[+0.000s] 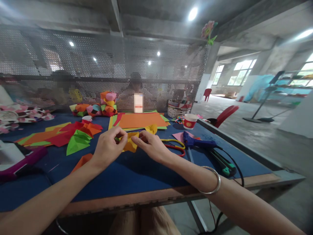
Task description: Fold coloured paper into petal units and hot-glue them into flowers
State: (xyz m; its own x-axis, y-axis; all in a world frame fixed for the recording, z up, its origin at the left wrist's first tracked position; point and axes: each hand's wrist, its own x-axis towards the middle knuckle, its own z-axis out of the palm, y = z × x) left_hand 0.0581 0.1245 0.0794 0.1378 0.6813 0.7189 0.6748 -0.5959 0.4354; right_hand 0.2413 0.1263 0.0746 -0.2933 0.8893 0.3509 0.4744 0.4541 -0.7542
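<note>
Between my two hands is a folded piece of yellow paper (131, 143), raised a little above the blue tabletop. My left hand (109, 143) pinches its left side, with a small bit of green showing at the fingertips. On the other side, my right hand (153, 145) grips the paper between thumb and fingers. Just behind the right fingers sits another yellow folded piece (151, 129). An orange folded piece (82, 162) lies by my left wrist, and a green folded piece (78, 142) is left of that hand. Scissors with yellow and red handles (179, 147) lie beside my right hand.
Stacked coloured sheets (141, 120) lie ahead. A blue glue gun (199, 141), a green-and-black cutter (225, 164) and a paper cup (190, 121) stand or lie on the right. Folded paper balls (107, 103) are at the back left. A perforated screen (146, 58) borders the far side.
</note>
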